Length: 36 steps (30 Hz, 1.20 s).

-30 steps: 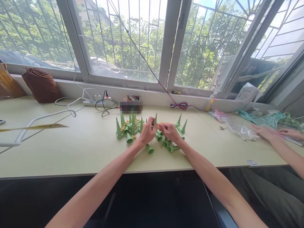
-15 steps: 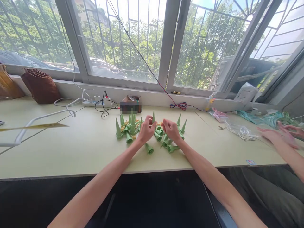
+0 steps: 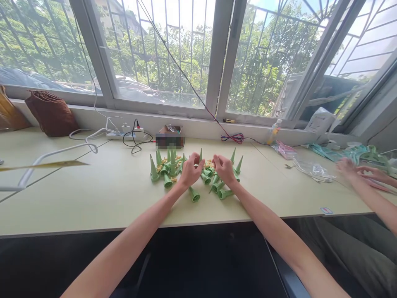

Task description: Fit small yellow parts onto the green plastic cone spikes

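My left hand (image 3: 191, 170) is closed around an upright green plastic spike (image 3: 201, 155), its pointed tip rising past the fingers. Just to the right, my right hand (image 3: 223, 169) is curled in a pinch; whatever lies between its fingertips is too small or hidden to make out. Around both hands are several more green cone-shaped spikes, some upright like this standing spike (image 3: 153, 169), others lying with their hollow threaded ends toward me, such as this lying spike (image 3: 195, 195). Small yellow pieces (image 3: 159, 168) are scattered among them.
A small open box (image 3: 173, 130) and a power strip (image 3: 136, 133) stand by the window sill. A white bent tube (image 3: 40, 160) crosses the left side. At right, another person's hands (image 3: 349, 169) work near plastic bags (image 3: 314, 169) and a bottle (image 3: 275, 131).
My hands hold nearly the same positions, the left still on the green spike. The other person's hands at the right have shifted; the view has moved slightly.
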Each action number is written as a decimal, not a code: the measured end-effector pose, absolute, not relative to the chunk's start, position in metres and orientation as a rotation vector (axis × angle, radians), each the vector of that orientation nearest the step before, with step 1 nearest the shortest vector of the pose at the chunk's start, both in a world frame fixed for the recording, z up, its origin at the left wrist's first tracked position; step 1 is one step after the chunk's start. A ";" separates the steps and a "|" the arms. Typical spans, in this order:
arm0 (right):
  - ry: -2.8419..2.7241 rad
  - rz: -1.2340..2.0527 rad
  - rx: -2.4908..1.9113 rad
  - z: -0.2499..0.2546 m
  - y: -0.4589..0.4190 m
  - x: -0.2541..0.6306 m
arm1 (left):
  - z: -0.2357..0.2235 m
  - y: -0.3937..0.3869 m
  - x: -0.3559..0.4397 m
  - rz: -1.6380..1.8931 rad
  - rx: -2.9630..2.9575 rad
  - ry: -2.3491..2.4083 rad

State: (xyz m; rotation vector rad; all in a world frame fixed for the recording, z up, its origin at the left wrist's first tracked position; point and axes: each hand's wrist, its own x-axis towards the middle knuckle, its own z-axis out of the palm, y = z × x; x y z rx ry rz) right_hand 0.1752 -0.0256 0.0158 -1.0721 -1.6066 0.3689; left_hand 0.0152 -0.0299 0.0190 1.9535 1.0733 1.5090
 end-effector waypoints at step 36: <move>-1.675 0.404 -1.057 0.014 -0.026 0.172 | 0.030 -0.040 0.002 1.336 2.585 1.311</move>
